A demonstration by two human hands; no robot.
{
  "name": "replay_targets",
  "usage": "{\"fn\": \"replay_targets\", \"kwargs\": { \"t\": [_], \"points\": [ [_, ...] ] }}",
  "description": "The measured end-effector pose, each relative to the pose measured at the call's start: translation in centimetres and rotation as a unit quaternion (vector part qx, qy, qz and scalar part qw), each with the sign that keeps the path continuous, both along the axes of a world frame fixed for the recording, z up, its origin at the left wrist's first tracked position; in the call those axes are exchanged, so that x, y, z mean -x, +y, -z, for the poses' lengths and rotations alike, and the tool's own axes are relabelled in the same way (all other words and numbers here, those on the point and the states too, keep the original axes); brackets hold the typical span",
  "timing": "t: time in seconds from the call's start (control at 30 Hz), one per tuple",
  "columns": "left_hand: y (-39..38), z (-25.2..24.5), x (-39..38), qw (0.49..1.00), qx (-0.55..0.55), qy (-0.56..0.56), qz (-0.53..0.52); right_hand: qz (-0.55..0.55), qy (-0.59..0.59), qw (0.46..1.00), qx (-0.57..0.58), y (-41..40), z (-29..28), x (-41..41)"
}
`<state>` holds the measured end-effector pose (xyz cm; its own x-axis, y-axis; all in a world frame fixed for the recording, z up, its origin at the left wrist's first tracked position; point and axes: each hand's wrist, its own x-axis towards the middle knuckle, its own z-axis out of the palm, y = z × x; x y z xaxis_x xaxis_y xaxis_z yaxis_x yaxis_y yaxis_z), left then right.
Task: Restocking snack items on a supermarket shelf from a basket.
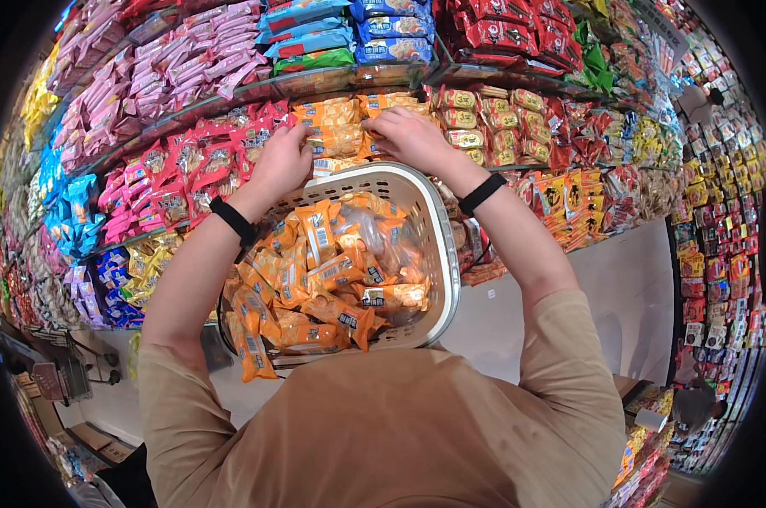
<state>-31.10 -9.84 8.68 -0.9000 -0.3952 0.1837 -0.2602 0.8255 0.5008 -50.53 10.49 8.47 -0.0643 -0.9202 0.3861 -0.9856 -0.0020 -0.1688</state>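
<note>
My left hand is at the left side of a stack of orange snack packets on the shelf, its fingers curled at the packets' edge. My right hand reaches over the right side of the same stack, fingers bent down onto it. Whether either hand grips a packet is hidden by the fingers. Just below the hands, against my body, is a pale plastic basket with slotted walls. Loose orange packets are heaped in it, along with some clear plastic wrap.
Left of the stack lie red-pink packets; right of it, red-and-gold packs. A glass divider separates these from pink packets and blue packets higher up. A wire cart stands at lower left. Other people appear at far right.
</note>
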Motion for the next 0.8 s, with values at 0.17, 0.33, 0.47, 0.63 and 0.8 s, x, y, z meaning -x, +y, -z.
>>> {"fn": "replay_targets", "kwargs": {
  "t": [0.17,0.33,0.47,0.63,0.8],
  "points": [
    [1.4,-0.9,-0.4,0.996,0.081,-0.028,0.006,0.012,0.089,0.995,0.033,1.1,0.4,1.0],
    [1.4,-0.3,-1.0,0.997,0.075,-0.027,0.001,0.061,0.213,0.974,0.039,1.9,1.7,1.3],
    [1.9,-1.7,-1.6,0.999,-0.004,-0.033,-0.006,0.073,0.265,0.960,0.048,2.2,2.2,1.1],
    [2.1,-3.4,-2.5,0.998,0.003,-0.057,0.014,0.082,0.242,0.965,0.054,2.4,2.5,0.8],
    [0.9,-0.8,-2.2,0.998,0.033,0.017,0.053,0.081,0.179,0.978,0.064,3.9,2.7,-0.1]
  ]
}}
